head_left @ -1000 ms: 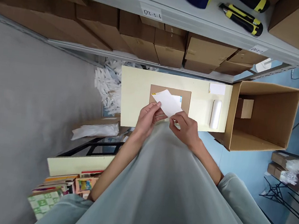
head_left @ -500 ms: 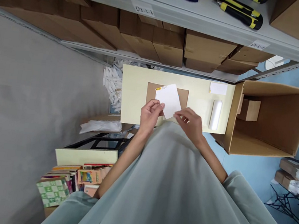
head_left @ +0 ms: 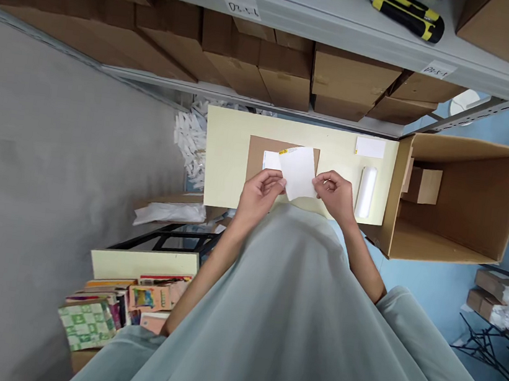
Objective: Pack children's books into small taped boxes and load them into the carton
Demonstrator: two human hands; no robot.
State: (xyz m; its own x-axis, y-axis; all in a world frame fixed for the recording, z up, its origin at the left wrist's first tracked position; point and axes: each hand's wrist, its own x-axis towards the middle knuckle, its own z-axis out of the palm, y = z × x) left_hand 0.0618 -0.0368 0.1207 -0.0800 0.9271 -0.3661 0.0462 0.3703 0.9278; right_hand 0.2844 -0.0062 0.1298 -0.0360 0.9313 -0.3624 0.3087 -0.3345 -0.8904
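Note:
I hold a white sheet of paper with a small yellow mark at its top left corner, above a pale yellow table. My left hand pinches its lower left edge. My right hand pinches its right edge. Under the sheet lies a flat brown cardboard piece with another white slip on it.
A roll of clear film and a white card lie on the table's right part. An open cardboard box lies on its side to the right. Shelves with brown boxes stand behind. Books lie at lower left.
The sheet has turned more upright and shifted right. My right hand moved from its lower corner up to its right edge. My left hand kept its hold.

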